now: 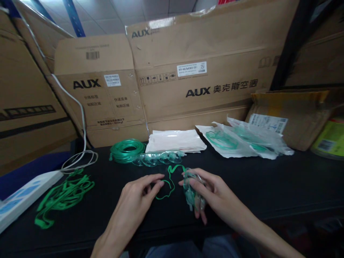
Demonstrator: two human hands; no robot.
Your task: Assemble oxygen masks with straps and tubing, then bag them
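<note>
- Loosely, the right hand (206, 190) gripped a clear, green-tinted mask (192, 199) near the front edge of the counter (268, 186).
- Left hand (139, 195) pinched its thin, wavy green strap (172, 181).

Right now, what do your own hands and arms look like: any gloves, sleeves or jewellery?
The left hand and right hand are ungloved, with no ring, watch or wristband showing. Both forearms run uncovered to the picture's bottom edge; no sleeve is in view.

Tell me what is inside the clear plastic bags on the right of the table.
Coils of green tubing show through the clear bags. The bags overlap, so anything else inside is hidden.
</note>
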